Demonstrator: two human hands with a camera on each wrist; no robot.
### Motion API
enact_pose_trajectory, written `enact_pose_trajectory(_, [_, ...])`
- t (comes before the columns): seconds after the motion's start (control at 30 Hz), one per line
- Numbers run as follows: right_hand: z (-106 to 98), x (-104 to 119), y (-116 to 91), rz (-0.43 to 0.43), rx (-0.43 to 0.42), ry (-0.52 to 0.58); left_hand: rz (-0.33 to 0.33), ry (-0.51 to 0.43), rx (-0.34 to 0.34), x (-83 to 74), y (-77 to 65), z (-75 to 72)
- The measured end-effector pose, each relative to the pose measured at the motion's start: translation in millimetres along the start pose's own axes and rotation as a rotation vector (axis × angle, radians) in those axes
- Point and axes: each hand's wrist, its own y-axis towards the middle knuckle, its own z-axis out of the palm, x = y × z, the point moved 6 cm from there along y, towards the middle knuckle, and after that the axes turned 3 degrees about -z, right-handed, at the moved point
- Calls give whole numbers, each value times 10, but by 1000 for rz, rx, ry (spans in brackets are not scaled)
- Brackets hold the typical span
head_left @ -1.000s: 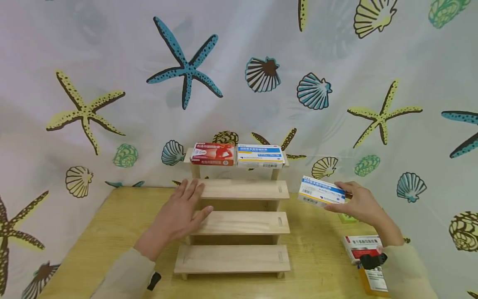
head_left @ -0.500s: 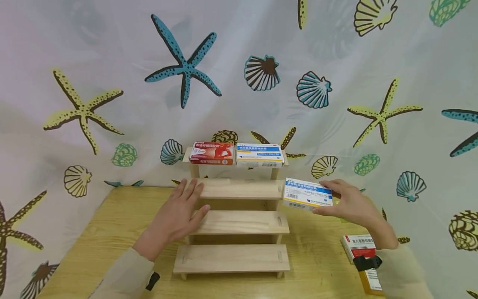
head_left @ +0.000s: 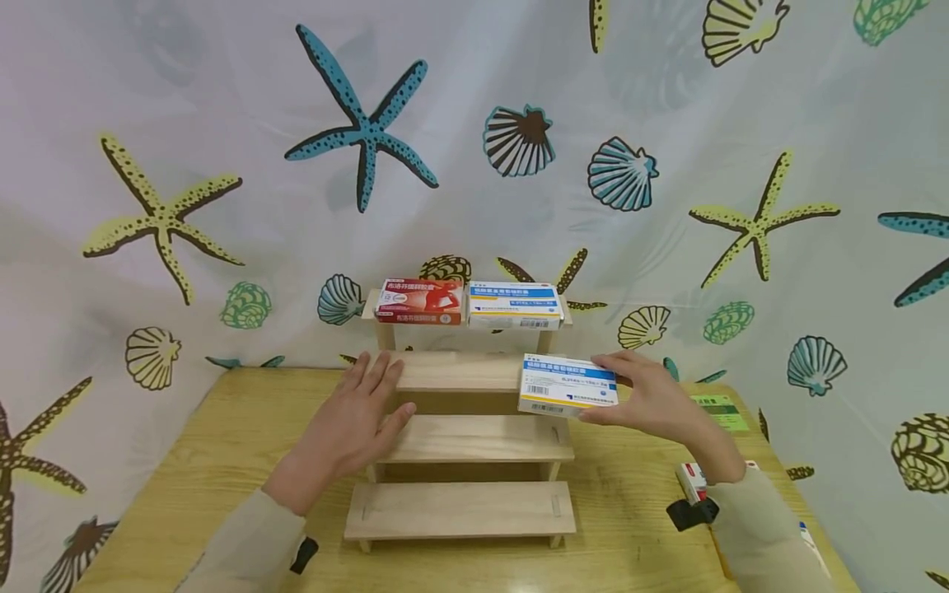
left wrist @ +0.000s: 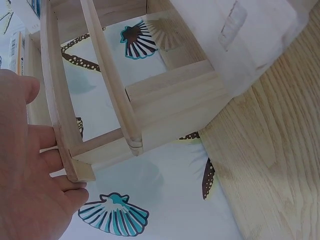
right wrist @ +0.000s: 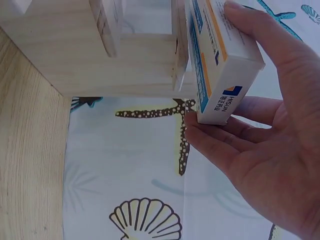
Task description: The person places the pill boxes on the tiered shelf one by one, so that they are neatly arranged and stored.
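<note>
My right hand (head_left: 656,399) pinches a white-and-blue medicine box (head_left: 559,385) by its right end, thumb on one face and fingers on the other. In the head view the box overlaps the right part of the second tier from the top of a stepped wooden shelf (head_left: 478,438). The right wrist view shows this medicine box (right wrist: 225,70) tilted beside the shelf's end; I cannot tell whether they touch. My left hand (head_left: 341,436) rests against the shelf's left side with its fingers extended; in the left wrist view its fingertips touch a board end (left wrist: 80,170).
On the top tier a red medicine box (head_left: 420,301) and another white-and-blue medicine box (head_left: 515,305) lie side by side. At right are a green box (head_left: 722,412) and a red-and-white box (head_left: 693,482), partly behind my arm. A shell-and-starfish-patterned cloth (head_left: 460,222) hangs behind.
My right hand has carried the medicine box leftward, from beside the shelf to over the right part of its second tier. The left hand has stayed on the shelf.
</note>
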Motion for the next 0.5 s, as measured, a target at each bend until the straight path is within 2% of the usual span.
enact_pose_trajectory(0.5, [193,283,202,-75,37,57,2,-11,-5,1,-5,5])
